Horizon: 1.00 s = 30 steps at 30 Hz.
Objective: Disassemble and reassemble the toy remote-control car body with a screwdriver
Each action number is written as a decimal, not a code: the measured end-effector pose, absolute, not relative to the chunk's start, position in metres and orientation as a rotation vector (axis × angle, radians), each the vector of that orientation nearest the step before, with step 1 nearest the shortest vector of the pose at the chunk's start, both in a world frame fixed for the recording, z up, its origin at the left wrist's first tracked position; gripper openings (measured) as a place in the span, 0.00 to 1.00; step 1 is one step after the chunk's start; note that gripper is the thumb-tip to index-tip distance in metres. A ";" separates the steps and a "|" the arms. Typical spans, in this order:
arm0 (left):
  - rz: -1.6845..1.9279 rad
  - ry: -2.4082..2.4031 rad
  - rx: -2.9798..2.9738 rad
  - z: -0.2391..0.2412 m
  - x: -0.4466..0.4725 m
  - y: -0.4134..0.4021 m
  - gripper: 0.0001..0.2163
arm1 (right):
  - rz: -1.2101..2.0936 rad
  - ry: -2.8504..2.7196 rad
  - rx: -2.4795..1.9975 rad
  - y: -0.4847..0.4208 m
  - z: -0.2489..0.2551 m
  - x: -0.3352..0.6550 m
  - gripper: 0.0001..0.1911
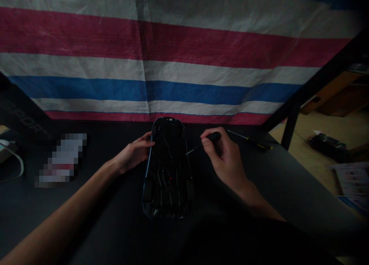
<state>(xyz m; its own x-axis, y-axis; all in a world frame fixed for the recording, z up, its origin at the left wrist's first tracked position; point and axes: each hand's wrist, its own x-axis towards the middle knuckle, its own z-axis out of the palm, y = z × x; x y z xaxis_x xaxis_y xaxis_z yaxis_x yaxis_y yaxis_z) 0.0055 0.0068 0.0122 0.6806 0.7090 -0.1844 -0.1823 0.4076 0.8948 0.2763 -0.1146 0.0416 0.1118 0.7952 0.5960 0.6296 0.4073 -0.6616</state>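
A toy car [167, 169] lies upside down on the dark table [100, 219], its black underside up and a thin blue edge showing along its left side. My left hand [134, 153] rests against the car's left side near the front wheel, fingers curled onto it. My right hand [221, 153] is closed round the black handle of a small screwdriver [201, 144]. Its thin shaft points left and down toward the car's right edge, the tip just short of the body.
A second screwdriver [250, 140] with a yellow-and-black handle lies on the table behind my right hand. A blurred-out flat object [62, 159] sits at the left, with a white cable [14, 157] beyond it. A striped red, white and blue tarp [173, 57] hangs behind. Floor clutter lies right.
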 end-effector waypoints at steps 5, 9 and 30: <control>0.605 0.596 1.012 0.011 0.006 0.008 0.24 | 0.037 -1.791 -1.330 -0.108 0.062 0.281 0.08; 0.603 0.596 1.021 0.013 0.007 0.007 0.24 | 0.025 -2.046 -1.459 -0.103 0.095 0.282 0.12; 0.643 0.579 1.061 0.010 0.008 0.008 0.24 | -0.273 -2.207 -1.731 -0.096 0.121 0.248 0.19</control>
